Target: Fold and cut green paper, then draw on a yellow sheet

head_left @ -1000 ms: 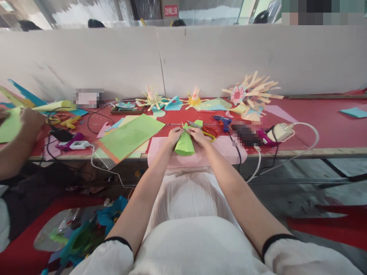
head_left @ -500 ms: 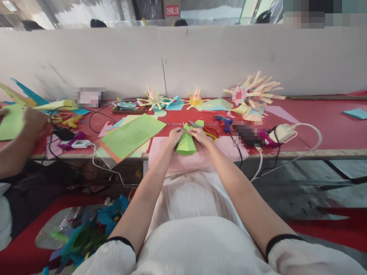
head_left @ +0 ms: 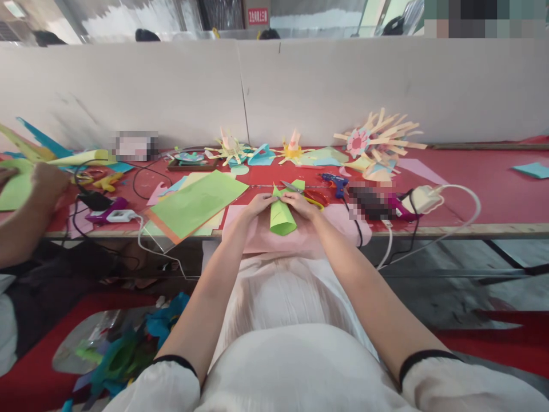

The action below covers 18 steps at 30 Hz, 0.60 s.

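Hands close together, fingers pinching green paper

The left hand and the right hand cover the upper sides of the green paper cone, hiding how their fingertips meet it. The right hand also overlaps the scissors, so their full outline cannot be told. The left edge cuts off a co-worker's arm and the green sheet held there. Coarse blocks blur a pale object and a dark one on the surface. The partition hides all but dark head tops. The bottom edge crops the white sleeves.
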Motion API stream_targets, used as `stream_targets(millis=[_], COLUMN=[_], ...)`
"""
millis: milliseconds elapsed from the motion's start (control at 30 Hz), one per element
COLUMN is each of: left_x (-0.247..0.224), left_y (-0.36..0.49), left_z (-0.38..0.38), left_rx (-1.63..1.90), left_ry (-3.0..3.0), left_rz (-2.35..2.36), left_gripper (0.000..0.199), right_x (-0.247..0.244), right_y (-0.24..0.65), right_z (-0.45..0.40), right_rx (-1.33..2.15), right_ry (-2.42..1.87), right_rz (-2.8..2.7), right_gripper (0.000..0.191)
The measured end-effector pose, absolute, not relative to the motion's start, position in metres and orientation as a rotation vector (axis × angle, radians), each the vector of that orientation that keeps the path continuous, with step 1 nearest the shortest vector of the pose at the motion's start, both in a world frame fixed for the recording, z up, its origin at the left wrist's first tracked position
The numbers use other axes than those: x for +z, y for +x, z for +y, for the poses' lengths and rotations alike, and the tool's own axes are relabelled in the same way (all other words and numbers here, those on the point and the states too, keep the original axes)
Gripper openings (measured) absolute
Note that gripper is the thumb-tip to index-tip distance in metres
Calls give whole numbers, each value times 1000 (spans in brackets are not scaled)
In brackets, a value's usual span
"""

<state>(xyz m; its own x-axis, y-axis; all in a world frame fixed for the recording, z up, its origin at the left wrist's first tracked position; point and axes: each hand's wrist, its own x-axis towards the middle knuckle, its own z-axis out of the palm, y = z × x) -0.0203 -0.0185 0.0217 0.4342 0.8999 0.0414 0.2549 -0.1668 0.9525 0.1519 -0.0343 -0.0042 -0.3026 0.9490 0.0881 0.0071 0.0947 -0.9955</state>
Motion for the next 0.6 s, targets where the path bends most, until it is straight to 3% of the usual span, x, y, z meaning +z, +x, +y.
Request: stream_targets(millis=[233, 600], left_x=[24, 20], left_y=[-20, -19], left_z=[-25, -22], left_rx=[808, 904], left_ry=[1666, 1617], left_rz=[972, 987], left_gripper=[23, 34], right_x=[-5, -2], right_y=[151, 152], right_z=[-35, -38], right_rx=[1315, 1277], right_ry=[-1022, -968], right_rz=[-1448, -1485], right_gripper=[27, 26])
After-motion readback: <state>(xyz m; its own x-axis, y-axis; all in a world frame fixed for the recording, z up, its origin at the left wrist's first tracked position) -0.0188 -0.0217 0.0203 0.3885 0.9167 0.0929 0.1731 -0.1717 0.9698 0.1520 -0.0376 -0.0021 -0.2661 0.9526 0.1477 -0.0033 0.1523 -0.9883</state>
